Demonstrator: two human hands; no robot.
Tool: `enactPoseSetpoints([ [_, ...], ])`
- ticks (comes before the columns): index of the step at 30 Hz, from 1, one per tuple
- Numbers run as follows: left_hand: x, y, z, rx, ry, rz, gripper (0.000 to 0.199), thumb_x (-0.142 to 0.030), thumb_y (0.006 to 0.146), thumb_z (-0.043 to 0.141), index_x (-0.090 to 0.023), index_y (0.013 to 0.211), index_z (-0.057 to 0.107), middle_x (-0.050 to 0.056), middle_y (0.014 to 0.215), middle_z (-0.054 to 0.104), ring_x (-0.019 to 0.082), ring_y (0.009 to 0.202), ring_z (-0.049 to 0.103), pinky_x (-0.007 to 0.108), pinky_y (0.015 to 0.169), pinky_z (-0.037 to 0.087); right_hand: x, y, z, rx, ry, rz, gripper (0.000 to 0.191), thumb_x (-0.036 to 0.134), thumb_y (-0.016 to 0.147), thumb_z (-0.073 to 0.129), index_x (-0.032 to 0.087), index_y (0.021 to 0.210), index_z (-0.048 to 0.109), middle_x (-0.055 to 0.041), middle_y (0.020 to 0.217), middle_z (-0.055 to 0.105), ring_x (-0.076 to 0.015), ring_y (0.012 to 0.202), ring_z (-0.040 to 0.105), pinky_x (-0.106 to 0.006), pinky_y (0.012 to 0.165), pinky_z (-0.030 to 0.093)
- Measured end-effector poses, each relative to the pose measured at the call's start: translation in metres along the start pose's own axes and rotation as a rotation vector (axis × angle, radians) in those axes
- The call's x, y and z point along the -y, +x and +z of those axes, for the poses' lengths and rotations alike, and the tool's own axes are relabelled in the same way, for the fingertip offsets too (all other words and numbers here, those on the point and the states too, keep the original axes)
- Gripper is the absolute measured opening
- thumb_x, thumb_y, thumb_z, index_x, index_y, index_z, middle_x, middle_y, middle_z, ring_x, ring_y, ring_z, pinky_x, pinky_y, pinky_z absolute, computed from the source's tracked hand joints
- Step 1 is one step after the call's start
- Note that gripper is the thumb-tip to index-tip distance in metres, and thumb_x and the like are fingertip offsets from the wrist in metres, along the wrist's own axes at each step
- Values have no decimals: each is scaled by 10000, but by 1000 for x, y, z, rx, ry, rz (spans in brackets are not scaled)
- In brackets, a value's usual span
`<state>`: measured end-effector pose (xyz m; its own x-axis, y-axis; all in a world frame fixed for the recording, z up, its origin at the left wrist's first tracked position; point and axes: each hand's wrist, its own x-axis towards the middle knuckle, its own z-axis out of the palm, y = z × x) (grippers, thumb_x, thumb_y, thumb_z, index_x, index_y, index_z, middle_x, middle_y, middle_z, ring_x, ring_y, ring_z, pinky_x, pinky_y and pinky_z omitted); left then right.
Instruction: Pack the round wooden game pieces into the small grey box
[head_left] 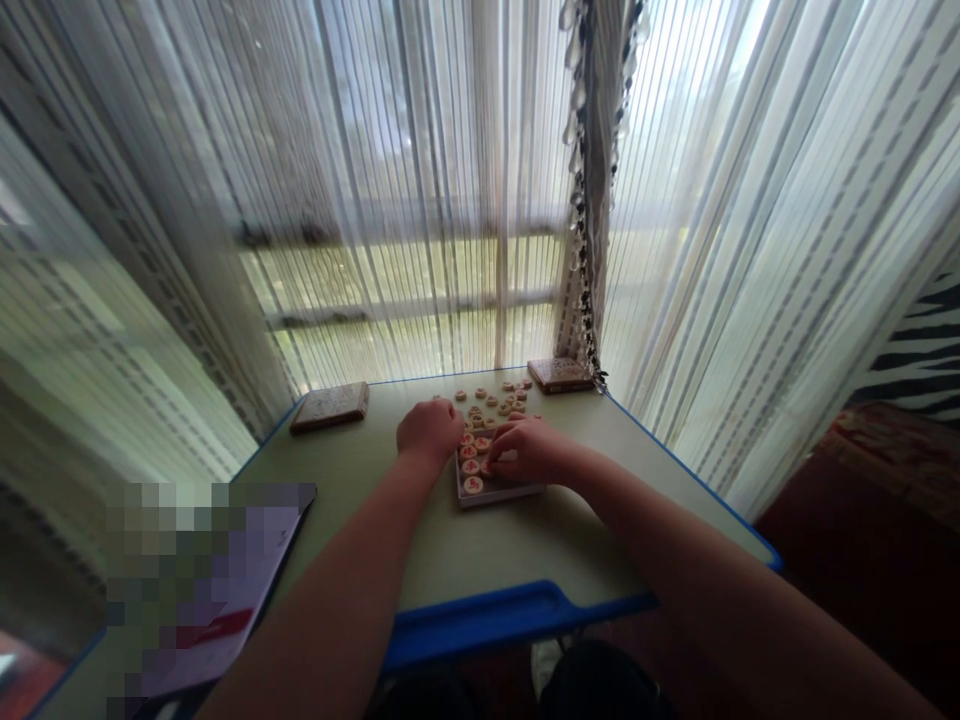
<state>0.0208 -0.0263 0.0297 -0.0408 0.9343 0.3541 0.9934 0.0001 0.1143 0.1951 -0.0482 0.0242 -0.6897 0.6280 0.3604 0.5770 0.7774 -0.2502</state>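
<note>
A shallow box (501,495) stands on the pale green table, with round wooden xiangqi pieces (472,485) bearing red characters laid in its left part. My right hand (525,447) reaches over the box from the right, its fingers pinched on a xiangqi piece at their tips, partly covered. At the upper left corner of the box, my left hand (431,430) is closed with fingers curled; what they hold, if anything, is hidden. Loose pieces (492,400) lie scattered just beyond the box, some close to my left fingers.
A flat brown patterned case (330,406) lies at the table's far left, and a similar case (560,375) at the far right. A purplish flat item (240,580), partly pixelated, is at the near left. Sheer curtains (420,200) hang behind the table's blue edge (480,620).
</note>
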Motion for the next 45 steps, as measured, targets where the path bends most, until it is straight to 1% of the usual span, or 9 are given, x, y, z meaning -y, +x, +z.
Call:
enactPoseSetpoints([
  [9, 4, 2, 1, -12, 8, -7, 360, -339, 784, 351, -189, 841, 673, 109, 828, 656, 212, 765, 603, 283, 632, 439, 1, -1, -1, 2, 42, -52, 119, 279, 708, 603, 202, 700, 693, -20, 755, 646, -132, 740, 529, -245, 716, 372],
  [11, 6, 4, 3, -15, -4, -26, 358, -340, 781, 353, -188, 847, 671, 109, 828, 657, 211, 764, 603, 281, 630, 437, -5, 0, -1, -72, 40, -21, 127, 258, 719, 583, 191, 730, 690, -27, 750, 639, -133, 737, 526, -245, 714, 378],
  [16, 12, 7, 8, 0, -56, -79, 354, -328, 792, 343, -195, 888, 657, 106, 870, 656, 214, 797, 601, 283, 641, 436, -37, 1, -2, -412, 41, 215, 189, 226, 749, 518, 181, 825, 686, -44, 795, 624, -128, 710, 529, -254, 720, 400],
  [20, 14, 8, 8, -7, -84, -107, 397, -334, 833, 285, -172, 935, 633, 116, 906, 644, 212, 835, 590, 286, 682, 435, -64, -2, 2, -499, 37, 368, 209, 238, 733, 509, 179, 802, 698, -52, 812, 612, -149, 765, 547, -267, 763, 412],
  [25, 19, 12, 17, -72, -93, -95, 357, -234, 832, 294, -160, 1013, 593, 111, 995, 615, 215, 936, 554, 297, 774, 422, -88, -5, 11, -430, -71, 574, 270, 211, 678, 523, 195, 889, 691, -69, 920, 601, -198, 885, 537, -323, 854, 380],
  [30, 29, 18, 31, 33, -133, -102, 461, -91, 758, 338, -187, 1174, 508, 118, 1058, 601, 221, 949, 564, 303, 774, 430, -102, -6, 12, -406, -82, 700, 299, 198, 694, 480, 170, 915, 679, -86, 962, 611, -206, 908, 553, -309, 863, 378],
  [34, 33, 23, 38, 56, -144, -85, 450, -116, 781, 318, -222, 1164, 529, 109, 1060, 609, 236, 944, 571, 325, 765, 436, -99, -6, 14, -371, -30, 695, 304, 214, 704, 469, 159, 927, 670, -85, 932, 619, -192, 860, 568, -277, 802, 413],
  [40, 32, 31, 48, -9, -226, -57, 371, -208, 808, 337, -200, 1083, 587, 84, 1078, 610, 203, 992, 548, 303, 849, 406, -85, 0, 16, -391, -57, 608, 312, 180, 693, 476, 191, 942, 665, -66, 944, 628, -183, 864, 565, -279, 812, 405],
  [45, 32, 37, 54, -4, -297, -62, 333, -226, 792, 371, -197, 1008, 622, 63, 1063, 623, 188, 1000, 541, 295, 881, 387, -92, 33, 7, -271, -21, 587, 292, 182, 697, 490, 163, 925, 672, -75, 913, 660, -188, 845, 583, -275, 775, 421],
])
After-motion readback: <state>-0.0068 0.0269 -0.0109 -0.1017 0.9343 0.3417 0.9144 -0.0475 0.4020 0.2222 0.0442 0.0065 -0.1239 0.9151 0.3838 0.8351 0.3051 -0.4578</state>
